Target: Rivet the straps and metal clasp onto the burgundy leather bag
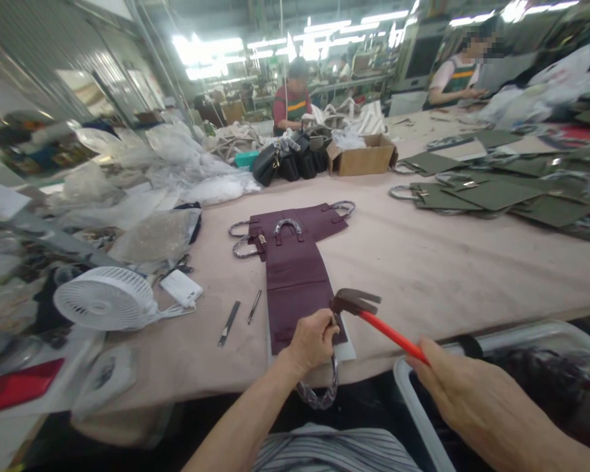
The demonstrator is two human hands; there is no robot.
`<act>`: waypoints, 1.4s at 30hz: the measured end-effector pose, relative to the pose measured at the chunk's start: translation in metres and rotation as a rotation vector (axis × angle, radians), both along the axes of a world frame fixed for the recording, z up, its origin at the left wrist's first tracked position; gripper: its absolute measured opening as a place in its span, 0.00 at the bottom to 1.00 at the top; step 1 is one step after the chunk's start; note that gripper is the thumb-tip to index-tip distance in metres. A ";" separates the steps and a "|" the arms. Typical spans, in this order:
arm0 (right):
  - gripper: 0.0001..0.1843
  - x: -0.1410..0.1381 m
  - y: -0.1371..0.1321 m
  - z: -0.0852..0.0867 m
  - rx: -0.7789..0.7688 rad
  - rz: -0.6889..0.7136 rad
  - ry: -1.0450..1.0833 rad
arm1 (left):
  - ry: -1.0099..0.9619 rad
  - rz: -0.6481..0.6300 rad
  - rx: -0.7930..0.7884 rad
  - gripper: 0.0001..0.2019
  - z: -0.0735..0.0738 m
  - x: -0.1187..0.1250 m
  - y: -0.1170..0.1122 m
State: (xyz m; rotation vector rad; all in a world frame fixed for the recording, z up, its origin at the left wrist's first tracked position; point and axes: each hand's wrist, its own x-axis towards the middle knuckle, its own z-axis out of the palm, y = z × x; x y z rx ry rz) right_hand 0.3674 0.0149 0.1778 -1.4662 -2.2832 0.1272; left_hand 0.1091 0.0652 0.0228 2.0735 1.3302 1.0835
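My right hand [452, 383] is closed around the red handle of a claw hammer [393, 336]. The hammer's dark head is just above my left hand [312, 341], which is pinched closed. Only the tip of a small slim piece [333, 320] shows at its fingers, too little to name. Beneath that hand lies a maroon leather bag panel [295, 275], flat on the table over a white sheet. A plastic-wrapped handle [319, 396] at its near end hangs past the table edge; another wrapped handle [288, 226] arches at its far end.
More maroon panels [319, 219] lie behind. A flat metal blade [229, 323] and a slim pen-like tool [254, 307] rest at left, near a white fan [103, 298]. Green panels [491, 190] pile at right; a white-rimmed bin [413, 393] stands below. Two people work across the table.
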 end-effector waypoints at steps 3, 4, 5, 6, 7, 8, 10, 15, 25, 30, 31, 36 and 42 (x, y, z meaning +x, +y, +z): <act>0.23 0.005 0.013 -0.012 -0.114 -0.024 0.061 | -0.028 -0.001 -0.007 0.04 0.001 0.001 0.000; 0.24 0.008 0.020 -0.017 -0.164 -0.057 0.099 | -0.037 -0.003 -0.009 0.04 0.002 0.001 0.000; 0.26 0.009 0.028 -0.025 -0.225 -0.093 0.140 | -0.042 -0.005 -0.015 0.05 0.003 0.001 -0.001; 0.27 0.011 0.036 -0.036 -0.323 -0.125 0.178 | -0.045 -0.003 -0.025 0.05 0.004 0.001 -0.001; 0.28 0.012 0.044 -0.049 -0.433 -0.152 0.208 | -0.047 0.000 -0.040 0.05 0.006 0.001 -0.002; 0.27 0.012 0.052 -0.065 -0.533 -0.177 0.213 | -0.049 0.003 -0.057 0.05 0.009 0.001 -0.003; 0.25 0.010 0.064 -0.097 -0.638 -0.240 0.169 | -0.053 0.006 -0.088 0.04 0.013 0.001 -0.005; 0.24 -0.018 0.071 -0.135 -0.268 -0.229 0.077 | -0.041 0.012 -0.099 0.03 0.019 0.001 -0.009; 0.27 -0.088 0.054 -0.165 0.086 0.210 0.221 | -0.711 0.299 -0.427 0.10 0.029 0.004 0.012; 0.30 -0.087 0.057 -0.157 -0.021 0.205 0.238 | -0.813 0.594 -0.464 0.20 0.054 -0.079 0.033; 0.29 -0.087 0.058 -0.156 -0.034 0.204 0.250 | -0.614 0.662 -0.465 0.19 0.057 -0.104 0.032; 0.23 -0.088 0.056 -0.156 -0.064 0.228 0.285 | 0.633 0.882 -0.567 0.16 0.055 -0.213 0.000; 0.17 -0.088 0.057 -0.148 -0.066 0.286 0.219 | 0.965 0.860 -0.588 0.18 0.042 -0.231 -0.043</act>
